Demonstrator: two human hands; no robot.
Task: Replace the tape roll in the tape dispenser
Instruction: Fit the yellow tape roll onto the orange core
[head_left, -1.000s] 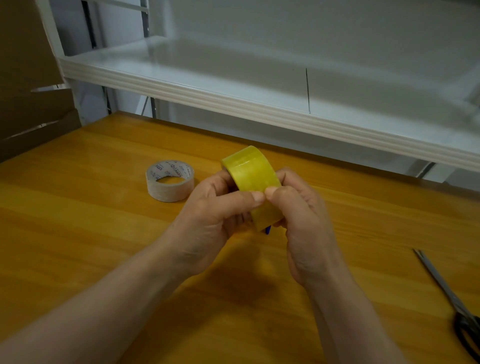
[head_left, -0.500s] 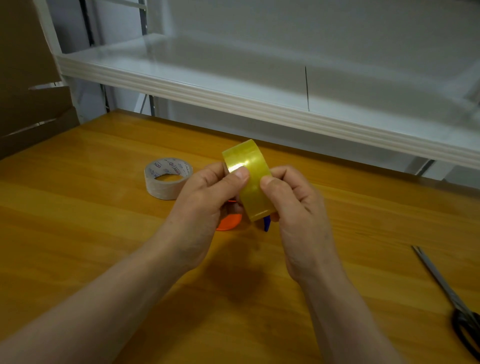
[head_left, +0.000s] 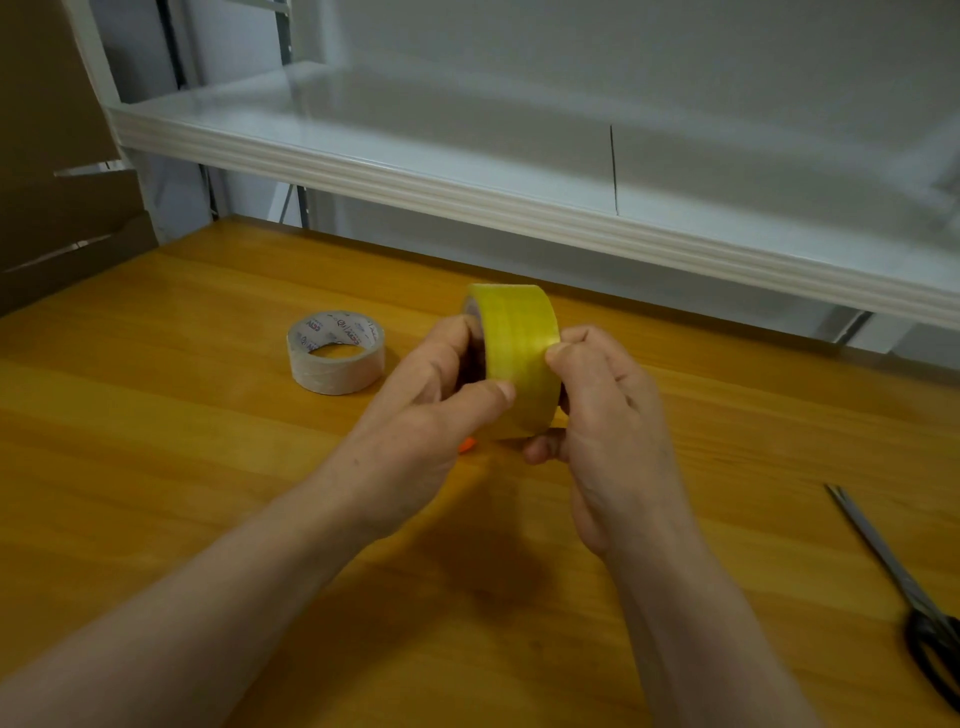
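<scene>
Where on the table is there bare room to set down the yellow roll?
The wooden table is bare left of the pale printed tape roll towards the brown cardboard, and between the right hand and the grey-bladed scissors. Crowded: beneath both hands, where something orange peeks out by the left hand.

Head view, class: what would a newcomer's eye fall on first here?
The yellow tape roll, held upright above the middle of the wooden table by the left hand and the right hand. Next, the pale printed tape roll lying flat to its left, and scissors at the right edge.
</scene>
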